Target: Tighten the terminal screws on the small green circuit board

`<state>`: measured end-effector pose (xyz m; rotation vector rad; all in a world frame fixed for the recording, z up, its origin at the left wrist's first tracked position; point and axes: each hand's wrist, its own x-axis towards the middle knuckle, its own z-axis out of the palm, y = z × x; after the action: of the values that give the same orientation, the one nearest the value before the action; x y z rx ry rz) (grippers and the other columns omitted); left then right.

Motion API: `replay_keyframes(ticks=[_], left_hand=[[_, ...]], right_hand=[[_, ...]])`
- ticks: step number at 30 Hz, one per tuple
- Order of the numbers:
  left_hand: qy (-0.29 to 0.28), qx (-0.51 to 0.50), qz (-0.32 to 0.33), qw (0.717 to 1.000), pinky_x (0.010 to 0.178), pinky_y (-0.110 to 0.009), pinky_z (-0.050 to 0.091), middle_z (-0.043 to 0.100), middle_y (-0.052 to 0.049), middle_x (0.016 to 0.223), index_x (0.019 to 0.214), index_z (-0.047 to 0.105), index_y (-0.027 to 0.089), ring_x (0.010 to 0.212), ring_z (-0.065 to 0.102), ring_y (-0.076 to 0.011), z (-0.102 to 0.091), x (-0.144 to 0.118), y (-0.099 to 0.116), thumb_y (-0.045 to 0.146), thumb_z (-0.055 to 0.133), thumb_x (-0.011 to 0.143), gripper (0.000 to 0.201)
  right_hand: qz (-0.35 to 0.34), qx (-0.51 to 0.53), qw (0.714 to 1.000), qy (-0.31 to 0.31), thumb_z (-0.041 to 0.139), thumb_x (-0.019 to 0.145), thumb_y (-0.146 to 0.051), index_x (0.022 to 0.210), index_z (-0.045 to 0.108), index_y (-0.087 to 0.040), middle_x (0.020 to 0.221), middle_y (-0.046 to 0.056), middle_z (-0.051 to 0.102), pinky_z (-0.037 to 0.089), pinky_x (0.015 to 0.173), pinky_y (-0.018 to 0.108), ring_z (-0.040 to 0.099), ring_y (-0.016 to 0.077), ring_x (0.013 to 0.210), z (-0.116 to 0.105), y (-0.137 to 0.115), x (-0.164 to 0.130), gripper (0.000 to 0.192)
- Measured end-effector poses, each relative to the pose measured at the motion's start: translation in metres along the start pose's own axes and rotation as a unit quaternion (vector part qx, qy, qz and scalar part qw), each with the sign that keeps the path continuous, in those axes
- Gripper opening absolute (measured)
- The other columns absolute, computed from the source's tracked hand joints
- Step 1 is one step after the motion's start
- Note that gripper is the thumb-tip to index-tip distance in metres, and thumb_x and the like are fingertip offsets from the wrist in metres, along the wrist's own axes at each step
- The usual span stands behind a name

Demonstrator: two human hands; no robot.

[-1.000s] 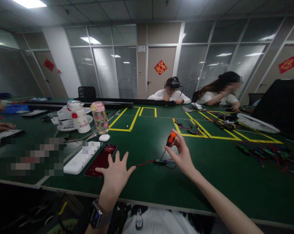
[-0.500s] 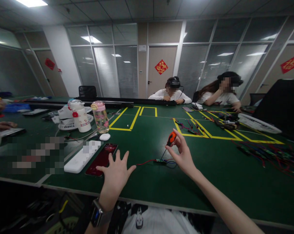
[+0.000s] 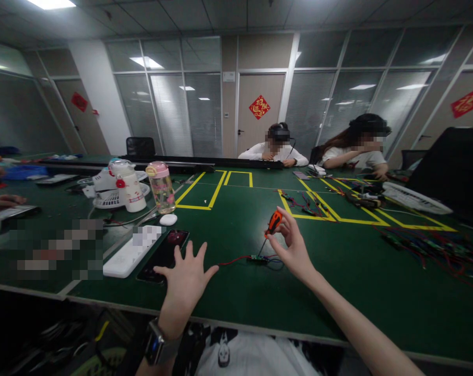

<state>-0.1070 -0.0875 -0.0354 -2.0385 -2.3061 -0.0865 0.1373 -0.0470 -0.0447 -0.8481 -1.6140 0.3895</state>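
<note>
The small green circuit board (image 3: 255,258) lies flat on the dark green matte table (image 3: 338,271), near the middle of the near half, between the two hands. A thin red wire (image 3: 231,260) runs left from it and a loop of dark wires (image 3: 274,262) lies on its right side. The slim metal shaft of the orange-and-black-handled screwdriver (image 3: 274,221) slants down to the board, tip at or on it; contact is too small to confirm.

The right hand (image 3: 295,248) pinches the handle between fingertips, wrist raised clear of the surface. The left hand (image 3: 185,284) is spread wide, fingers fanned, holding nothing, resting on or just over the table left of the red wire; its wrist carries a dark watch (image 3: 155,345).

Just left of that hand lies a glossy dark phone (image 3: 164,251), with a white oblong block (image 3: 130,253) beside it. Farther left stand a clear bottle with a pink cap (image 3: 161,188) and a white rounded jug (image 3: 127,187).

Open green surface extends right of the board and toward the near edge. Yellow tape lines (image 3: 330,211) mark rectangles beyond. A tangle of coloured wires (image 3: 436,248) lies at the far right. Two persons sit at the far side.
</note>
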Motion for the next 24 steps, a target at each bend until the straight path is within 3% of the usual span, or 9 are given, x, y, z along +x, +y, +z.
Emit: replay_keyframes(ticks=[10,15,24], left_hand=[[-0.013,-0.014,-0.006,1.0,0.086,-0.083,0.026,0.035,-0.013,0.151,0.141,0.04,0.036,0.138,0.025,-0.046,0.0004,0.0018,-0.0014,0.05,0.046,0.089,0.054],[-0.017,-0.014,-0.009,1.0,0.086,-0.083,0.026,0.035,-0.012,0.151,0.141,0.04,0.036,0.137,0.025,-0.0456,0.0018,0.0021,-0.0022,0.051,0.046,0.089,0.055],[-0.031,-0.026,-0.016,0.999,0.087,-0.083,0.027,0.033,-0.012,0.152,0.142,0.039,0.036,0.138,0.024,-0.0456,-0.0001,0.0046,-0.0034,0.053,0.046,0.088,0.057]], right_hand=[[-0.015,0.003,0.999,0.052,0.07,0.08,-0.024,0.128,0.047,-0.028,0.102,0.004,0.06,0.051,0.086,0.038,0.06,0.0194,0.087,-0.0016,0.0052,0.0043,0.053],[-0.008,0.012,0.999,0.04,0.068,0.081,-0.022,0.129,0.047,-0.028,0.095,0.002,0.058,0.053,0.081,0.036,0.061,0.0169,0.077,-0.0025,0.0016,0.0033,0.053],[-0.003,0.053,0.998,0.023,0.064,0.084,-0.021,0.133,0.041,-0.031,0.111,0.004,0.054,0.054,0.086,0.037,0.069,0.0181,0.086,-0.0002,-0.0028,0.0017,0.055]])
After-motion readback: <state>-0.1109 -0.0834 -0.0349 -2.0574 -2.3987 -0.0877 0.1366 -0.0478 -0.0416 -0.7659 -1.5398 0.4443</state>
